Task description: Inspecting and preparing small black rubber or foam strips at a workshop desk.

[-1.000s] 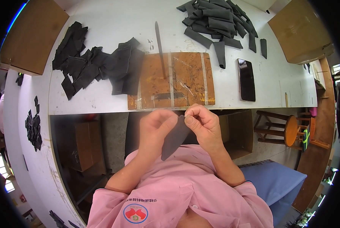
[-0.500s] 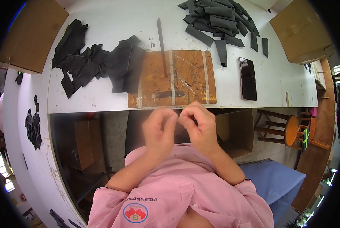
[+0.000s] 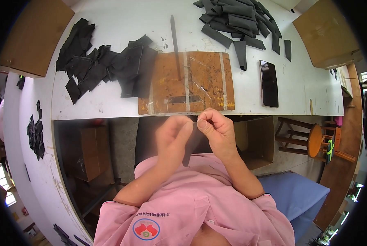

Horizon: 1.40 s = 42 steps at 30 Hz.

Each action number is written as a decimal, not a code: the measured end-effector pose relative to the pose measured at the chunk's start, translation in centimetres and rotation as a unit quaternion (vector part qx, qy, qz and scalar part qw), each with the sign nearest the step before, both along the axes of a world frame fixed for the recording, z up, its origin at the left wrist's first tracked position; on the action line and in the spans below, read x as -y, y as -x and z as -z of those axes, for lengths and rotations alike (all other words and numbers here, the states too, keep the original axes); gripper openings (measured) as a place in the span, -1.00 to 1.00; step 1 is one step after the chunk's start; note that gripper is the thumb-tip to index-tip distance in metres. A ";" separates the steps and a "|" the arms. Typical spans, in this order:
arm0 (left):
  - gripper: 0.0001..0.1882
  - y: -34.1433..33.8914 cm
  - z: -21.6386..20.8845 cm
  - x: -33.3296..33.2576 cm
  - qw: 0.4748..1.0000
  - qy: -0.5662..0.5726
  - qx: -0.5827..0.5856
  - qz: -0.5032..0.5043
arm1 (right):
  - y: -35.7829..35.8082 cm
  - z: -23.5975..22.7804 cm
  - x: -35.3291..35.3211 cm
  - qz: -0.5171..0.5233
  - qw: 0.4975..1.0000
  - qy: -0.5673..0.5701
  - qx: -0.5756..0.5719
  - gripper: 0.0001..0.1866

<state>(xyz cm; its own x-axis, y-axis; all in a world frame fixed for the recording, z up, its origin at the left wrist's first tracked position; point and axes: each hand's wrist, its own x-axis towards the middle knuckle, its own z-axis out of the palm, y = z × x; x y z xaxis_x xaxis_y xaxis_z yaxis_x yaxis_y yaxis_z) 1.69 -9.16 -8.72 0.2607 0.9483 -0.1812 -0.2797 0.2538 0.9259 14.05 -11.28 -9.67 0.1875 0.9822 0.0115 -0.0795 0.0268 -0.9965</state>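
Both hands, left (image 3: 173,137) and right (image 3: 216,129), pinched dark strip (image 3: 190,147) at top end, below counter (image 3: 109,104) front edge. Judged light, limp, non-fragile; best gripped near ends.

One head-worn fisheye view looks steeply down, close over the white worktable (image 3: 109,102); edges bend toward its rim.
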 end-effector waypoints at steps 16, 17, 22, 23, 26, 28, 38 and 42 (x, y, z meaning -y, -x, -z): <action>-0.95 1.0 0.3 -1.2 0.991 0.099 0.013 0.094 | -0.5 -0.2 0.2 -0.039 0.995 0.044 -0.081 -0.88; -0.94 1.1 0.3 -1.1 0.990 0.101 0.015 0.095 | -0.6 -0.1 0.3 -0.038 0.995 0.044 -0.081 -0.88; -0.92 0.8 0.0 -0.9 0.990 0.108 0.056 0.065 | -0.6 -0.2 0.1 -0.035 0.992 0.048 -0.108 -0.90; -0.93 0.9 0.0 -1.0 0.991 0.097 0.059 0.068 | -0.6 -0.1 0.1 -0.036 0.992 0.048 -0.108 -0.90; -0.94 0.8 0.1 -1.0 0.994 0.078 0.042 0.070 | -0.5 -0.1 0.1 -0.035 0.993 0.044 -0.102 -0.89; -0.95 0.7 0.1 -1.1 0.995 0.069 0.022 0.071 | -0.5 -0.2 0.2 -0.032 0.993 0.045 -0.100 -0.89; -0.91 1.6 0.1 -2.0 0.993 0.043 0.012 0.113 | -2.4 -0.9 -1.1 -0.140 0.983 0.070 -0.097 -0.90; -0.91 1.6 -1.2 -2.7 0.978 0.049 -0.019 0.202 | -3.4 -1.9 -2.0 -0.193 0.972 0.110 -0.078 -0.88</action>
